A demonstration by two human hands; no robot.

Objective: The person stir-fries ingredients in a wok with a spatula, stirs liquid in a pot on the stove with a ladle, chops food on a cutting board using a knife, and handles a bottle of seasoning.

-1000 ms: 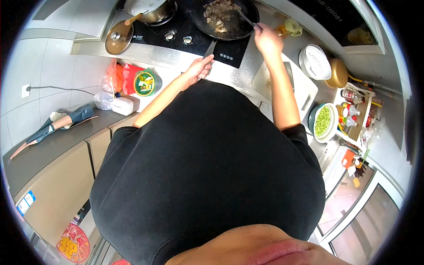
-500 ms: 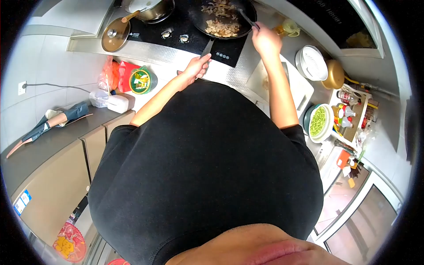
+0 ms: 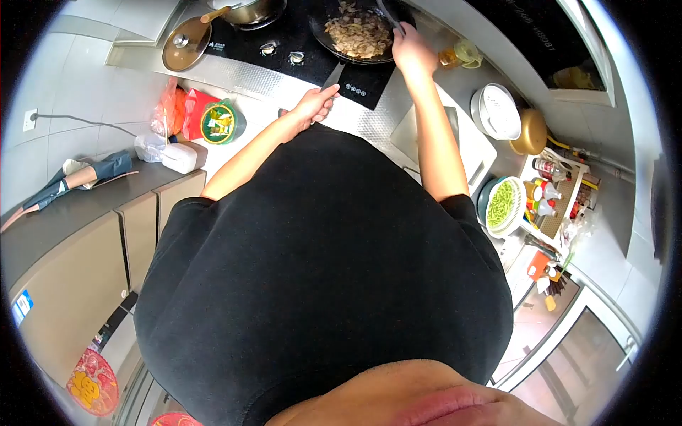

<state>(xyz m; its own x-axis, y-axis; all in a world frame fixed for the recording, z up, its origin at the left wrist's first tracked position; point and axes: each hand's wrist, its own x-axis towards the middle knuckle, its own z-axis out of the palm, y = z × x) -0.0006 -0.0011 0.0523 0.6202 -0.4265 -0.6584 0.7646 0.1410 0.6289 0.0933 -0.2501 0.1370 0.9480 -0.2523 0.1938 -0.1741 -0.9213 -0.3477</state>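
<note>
A dark wok (image 3: 319, 30) sits on the black cooktop, with its handle (image 3: 332, 75) pointing toward me. Closed around the end of that handle is my left hand (image 3: 315, 106). Sliced, browned food (image 3: 359, 35) lies heaped in the wok. My right hand (image 3: 415, 52) grips a dark, long-handled utensil (image 3: 388, 15), most likely a spatula, which slants over the wok's right side; its working end is cut off or hidden.
Left of the wok are a steel pot (image 3: 245, 13) and a glass lid (image 3: 187, 44). A green bin (image 3: 233, 122) stands by red bags. On the right are a cutting board (image 3: 477, 145), white bowls (image 3: 497, 112), a strainer of green pieces (image 3: 503, 206) and a bottle rack (image 3: 558, 220).
The food, spread in two patches before, is now mostly one heap. My right hand has moved slightly left with the utensil. My left hand keeps its grip on the handle.
</note>
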